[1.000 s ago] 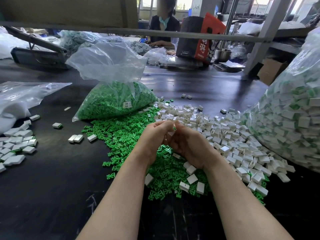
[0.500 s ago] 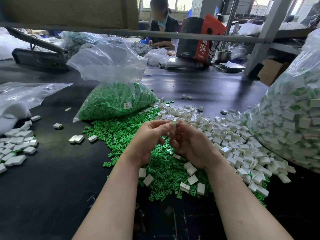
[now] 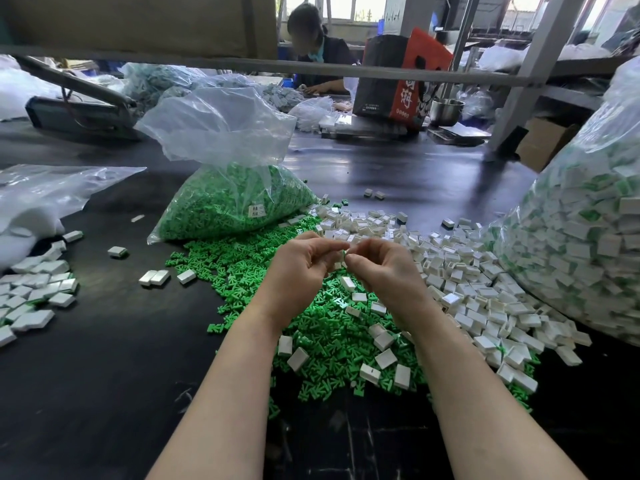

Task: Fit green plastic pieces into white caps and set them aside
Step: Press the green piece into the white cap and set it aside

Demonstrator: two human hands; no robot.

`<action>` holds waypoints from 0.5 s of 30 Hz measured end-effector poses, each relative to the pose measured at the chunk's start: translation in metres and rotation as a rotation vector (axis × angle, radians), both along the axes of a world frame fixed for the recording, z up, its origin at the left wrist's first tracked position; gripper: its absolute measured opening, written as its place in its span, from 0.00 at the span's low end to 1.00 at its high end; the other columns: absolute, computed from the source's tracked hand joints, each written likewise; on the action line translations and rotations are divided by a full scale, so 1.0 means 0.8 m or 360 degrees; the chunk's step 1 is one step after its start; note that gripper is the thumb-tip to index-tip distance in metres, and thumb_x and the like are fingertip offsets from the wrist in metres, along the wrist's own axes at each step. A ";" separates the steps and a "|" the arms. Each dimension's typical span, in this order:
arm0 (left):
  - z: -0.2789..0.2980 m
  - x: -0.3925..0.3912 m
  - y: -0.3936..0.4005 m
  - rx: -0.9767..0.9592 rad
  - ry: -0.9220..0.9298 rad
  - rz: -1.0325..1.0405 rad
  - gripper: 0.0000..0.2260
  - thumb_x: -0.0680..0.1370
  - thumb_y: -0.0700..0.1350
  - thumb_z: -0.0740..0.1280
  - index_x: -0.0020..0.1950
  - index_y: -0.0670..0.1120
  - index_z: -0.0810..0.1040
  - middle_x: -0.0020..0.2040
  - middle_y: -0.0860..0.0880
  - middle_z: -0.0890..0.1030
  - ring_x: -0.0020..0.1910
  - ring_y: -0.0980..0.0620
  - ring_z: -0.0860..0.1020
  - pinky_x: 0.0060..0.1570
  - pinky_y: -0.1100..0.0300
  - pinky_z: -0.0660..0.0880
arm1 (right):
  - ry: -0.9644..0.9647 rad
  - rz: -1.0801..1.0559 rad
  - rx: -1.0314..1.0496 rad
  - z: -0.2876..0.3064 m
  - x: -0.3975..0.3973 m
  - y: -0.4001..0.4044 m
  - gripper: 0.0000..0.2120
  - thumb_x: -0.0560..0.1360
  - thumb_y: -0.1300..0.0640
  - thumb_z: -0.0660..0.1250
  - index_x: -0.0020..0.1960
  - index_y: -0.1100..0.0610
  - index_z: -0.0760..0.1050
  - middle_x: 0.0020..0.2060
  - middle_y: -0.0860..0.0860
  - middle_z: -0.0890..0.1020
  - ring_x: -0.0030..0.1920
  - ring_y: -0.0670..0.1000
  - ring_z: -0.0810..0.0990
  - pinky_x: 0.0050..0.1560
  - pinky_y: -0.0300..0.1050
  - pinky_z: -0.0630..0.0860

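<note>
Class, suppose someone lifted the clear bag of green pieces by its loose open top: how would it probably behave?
The bag of green pieces would likely sag and shift, since its thin film is crumpled and the load inside is loose. Its top stands open, so tilting it could spill pieces. It looks well filled, so probably hefty for one hand.

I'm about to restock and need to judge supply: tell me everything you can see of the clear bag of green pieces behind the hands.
The clear bag of green pieces is thin, crinkled transparent plastic. Its lower half bulges with small bright green parts; its upper half stands empty and puffed, mouth open. A small white printed label sits low on its right side. It rests on the black table, left of centre, beyond both hands, which do not touch it. Loose green pieces spill along its front edge.
</note>
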State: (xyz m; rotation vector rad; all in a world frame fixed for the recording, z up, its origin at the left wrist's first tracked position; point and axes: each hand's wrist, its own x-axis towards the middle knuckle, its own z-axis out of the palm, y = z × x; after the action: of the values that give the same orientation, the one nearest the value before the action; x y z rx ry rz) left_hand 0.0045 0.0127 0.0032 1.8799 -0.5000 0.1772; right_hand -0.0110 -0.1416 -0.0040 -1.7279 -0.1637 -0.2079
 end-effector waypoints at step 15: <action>0.000 -0.004 0.004 0.0093 0.0067 -0.0062 0.10 0.78 0.35 0.67 0.58 0.41 0.83 0.47 0.52 0.80 0.48 0.51 0.81 0.53 0.62 0.79 | 0.0106 -0.0046 -0.0543 0.000 -0.004 0.008 0.07 0.75 0.60 0.66 0.38 0.57 0.73 0.29 0.48 0.73 0.29 0.46 0.68 0.34 0.43 0.67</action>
State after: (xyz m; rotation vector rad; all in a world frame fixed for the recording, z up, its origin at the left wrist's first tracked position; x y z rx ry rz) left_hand 0.0011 0.0161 0.0034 1.9253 -0.5173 0.0978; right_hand -0.0138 -0.1350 -0.0043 -2.0749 -0.1305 -0.1492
